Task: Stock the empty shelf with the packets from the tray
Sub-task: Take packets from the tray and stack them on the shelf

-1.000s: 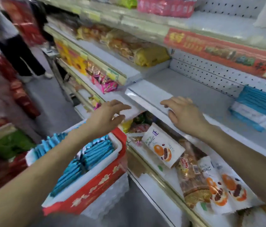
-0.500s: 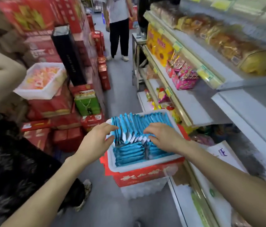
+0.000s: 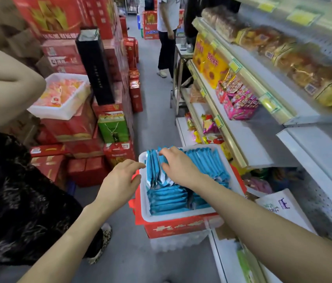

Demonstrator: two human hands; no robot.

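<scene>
A white tray full of blue packets sits on a red box in the aisle. My right hand lies on top of the upright packets at the tray's left side, fingers bent over their top edges. My left hand hovers at the tray's left rim with fingers relaxed and holds nothing. The empty white shelf shows at the right edge of the view.
Stocked shelves with snacks run along the right. Red gift boxes and a white tray of orange packets pile up on the left. A person in dark patterned clothes stands close at left; another person stands down the aisle.
My view turned from the shelf to the aisle. Both hands left the shelf edge and came down to the tray; the right hand now lies further left on the packets.
</scene>
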